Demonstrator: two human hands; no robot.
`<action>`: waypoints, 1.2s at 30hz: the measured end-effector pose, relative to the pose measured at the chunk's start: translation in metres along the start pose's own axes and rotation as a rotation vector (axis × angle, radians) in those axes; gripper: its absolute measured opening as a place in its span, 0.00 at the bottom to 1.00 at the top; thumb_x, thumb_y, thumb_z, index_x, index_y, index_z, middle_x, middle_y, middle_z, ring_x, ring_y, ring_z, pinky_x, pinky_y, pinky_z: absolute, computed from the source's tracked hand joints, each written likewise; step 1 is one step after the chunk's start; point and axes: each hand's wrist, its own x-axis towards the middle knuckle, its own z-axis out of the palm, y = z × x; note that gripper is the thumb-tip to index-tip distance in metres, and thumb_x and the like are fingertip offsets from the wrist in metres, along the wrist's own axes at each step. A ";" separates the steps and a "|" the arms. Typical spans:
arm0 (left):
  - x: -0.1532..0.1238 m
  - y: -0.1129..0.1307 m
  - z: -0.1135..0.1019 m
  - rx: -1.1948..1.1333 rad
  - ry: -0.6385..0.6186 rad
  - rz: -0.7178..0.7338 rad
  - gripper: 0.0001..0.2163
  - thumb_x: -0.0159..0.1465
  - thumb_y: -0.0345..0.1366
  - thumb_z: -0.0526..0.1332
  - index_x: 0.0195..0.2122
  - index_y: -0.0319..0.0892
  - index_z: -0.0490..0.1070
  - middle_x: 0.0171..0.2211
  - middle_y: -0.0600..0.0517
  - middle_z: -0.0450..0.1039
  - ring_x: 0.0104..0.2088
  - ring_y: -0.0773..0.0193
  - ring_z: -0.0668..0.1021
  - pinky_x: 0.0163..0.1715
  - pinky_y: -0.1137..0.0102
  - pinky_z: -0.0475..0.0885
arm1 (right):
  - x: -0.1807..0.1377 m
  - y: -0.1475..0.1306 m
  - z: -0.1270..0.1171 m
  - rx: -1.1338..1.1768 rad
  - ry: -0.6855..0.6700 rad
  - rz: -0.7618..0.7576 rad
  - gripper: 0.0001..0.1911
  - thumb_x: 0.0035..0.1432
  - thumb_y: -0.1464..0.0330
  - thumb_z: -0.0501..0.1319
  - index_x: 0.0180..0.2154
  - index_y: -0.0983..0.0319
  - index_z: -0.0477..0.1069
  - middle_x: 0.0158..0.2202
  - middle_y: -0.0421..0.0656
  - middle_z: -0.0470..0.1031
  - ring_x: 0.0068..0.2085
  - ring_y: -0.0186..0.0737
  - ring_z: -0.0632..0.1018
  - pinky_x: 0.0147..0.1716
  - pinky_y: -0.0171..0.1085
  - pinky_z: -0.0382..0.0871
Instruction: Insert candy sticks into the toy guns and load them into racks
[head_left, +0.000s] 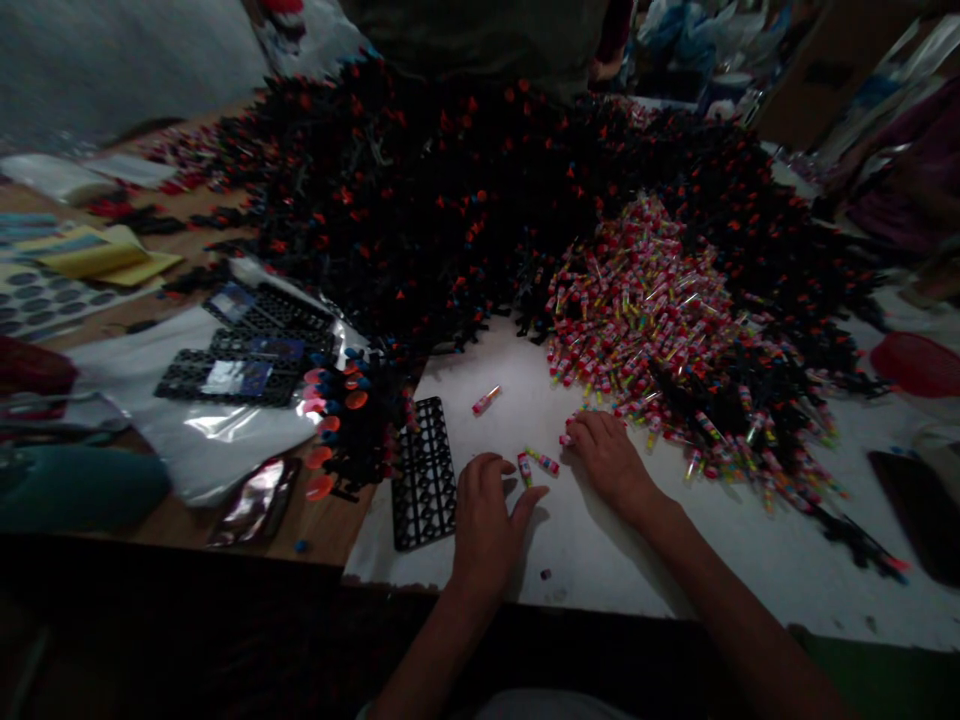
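My left hand (484,508) rests at the right edge of a black plastic grid tray (424,475), thumb and fingers apart, with nothing seen in it. Two small pink-labelled tubes, one upright-looking tube (524,468) and one slanted tube (544,461), lie just beyond its thumb. My right hand (606,462) has its fingers closed at the near edge of a heap of such tubes (645,300); a pink-labelled tube (566,438) shows at its fingertips. Another single tube (486,400) lies on the white sheet farther off.
A large mound of black plastic toy pieces with orange tips (450,200) fills the back. At left are packed black trays (232,375), orange-ended pieces (352,420) and a teal item (82,487). A dark phone (919,510) and red basket (915,363) lie right. People sit beyond.
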 end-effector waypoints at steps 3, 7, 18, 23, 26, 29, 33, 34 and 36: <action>-0.002 0.006 0.001 0.057 0.002 -0.016 0.18 0.53 0.44 0.67 0.38 0.40 0.65 0.44 0.44 0.64 0.47 0.52 0.69 0.49 0.53 0.68 | -0.007 0.001 -0.006 0.147 0.027 -0.033 0.14 0.62 0.76 0.50 0.48 0.63 0.66 0.42 0.50 0.70 0.45 0.44 0.69 0.44 0.42 0.65; -0.001 0.010 -0.002 0.084 -0.015 -0.024 0.11 0.57 0.38 0.65 0.36 0.39 0.65 0.44 0.44 0.64 0.48 0.52 0.69 0.50 0.55 0.68 | -0.001 -0.004 -0.018 0.174 -0.117 -0.236 0.14 0.63 0.72 0.53 0.50 0.58 0.67 0.40 0.46 0.68 0.41 0.42 0.68 0.41 0.40 0.64; 0.010 0.011 -0.008 -0.097 0.001 -0.139 0.06 0.63 0.36 0.56 0.34 0.40 0.69 0.40 0.46 0.67 0.44 0.57 0.72 0.46 0.59 0.70 | 0.001 -0.035 -0.017 0.698 -0.093 0.235 0.07 0.63 0.70 0.52 0.42 0.61 0.65 0.38 0.44 0.71 0.39 0.39 0.72 0.40 0.38 0.67; 0.016 0.019 -0.006 -0.182 -0.026 -0.072 0.05 0.62 0.31 0.55 0.36 0.41 0.70 0.41 0.47 0.68 0.44 0.60 0.73 0.47 0.62 0.71 | 0.014 -0.060 -0.017 1.083 -0.149 0.511 0.12 0.60 0.59 0.54 0.36 0.60 0.66 0.30 0.38 0.71 0.32 0.35 0.73 0.32 0.33 0.67; 0.022 0.015 -0.011 -0.169 -0.023 -0.027 0.08 0.64 0.33 0.53 0.39 0.42 0.71 0.44 0.47 0.69 0.46 0.60 0.73 0.49 0.61 0.70 | 0.042 -0.055 -0.009 0.955 -0.096 0.491 0.11 0.60 0.60 0.53 0.34 0.60 0.66 0.28 0.38 0.70 0.30 0.35 0.71 0.31 0.34 0.66; 0.031 0.004 -0.020 -0.145 0.026 -0.014 0.10 0.65 0.34 0.51 0.41 0.42 0.71 0.45 0.46 0.68 0.48 0.59 0.73 0.50 0.61 0.70 | 0.078 -0.048 0.004 0.717 0.013 0.271 0.08 0.61 0.69 0.51 0.41 0.62 0.67 0.35 0.42 0.72 0.37 0.39 0.72 0.37 0.37 0.66; 0.063 -0.007 -0.024 -0.073 0.187 -0.024 0.12 0.65 0.32 0.50 0.46 0.40 0.68 0.48 0.43 0.67 0.52 0.58 0.70 0.53 0.59 0.67 | 0.112 -0.053 0.022 0.397 -0.014 -0.161 0.10 0.59 0.75 0.55 0.43 0.61 0.69 0.42 0.46 0.71 0.45 0.44 0.68 0.44 0.40 0.65; 0.076 -0.009 -0.023 -0.043 0.235 -0.032 0.13 0.65 0.32 0.51 0.48 0.39 0.67 0.50 0.42 0.66 0.53 0.57 0.69 0.54 0.58 0.66 | 0.114 -0.056 0.025 0.335 -0.035 -0.204 0.10 0.59 0.75 0.56 0.42 0.61 0.70 0.41 0.46 0.71 0.44 0.44 0.68 0.43 0.40 0.65; 0.110 -0.010 -0.022 0.035 0.319 -0.055 0.15 0.63 0.31 0.54 0.51 0.37 0.65 0.54 0.39 0.64 0.56 0.53 0.66 0.56 0.55 0.64 | 0.109 -0.059 0.031 0.225 -0.051 -0.205 0.09 0.58 0.76 0.57 0.40 0.61 0.70 0.39 0.46 0.70 0.41 0.43 0.68 0.39 0.39 0.66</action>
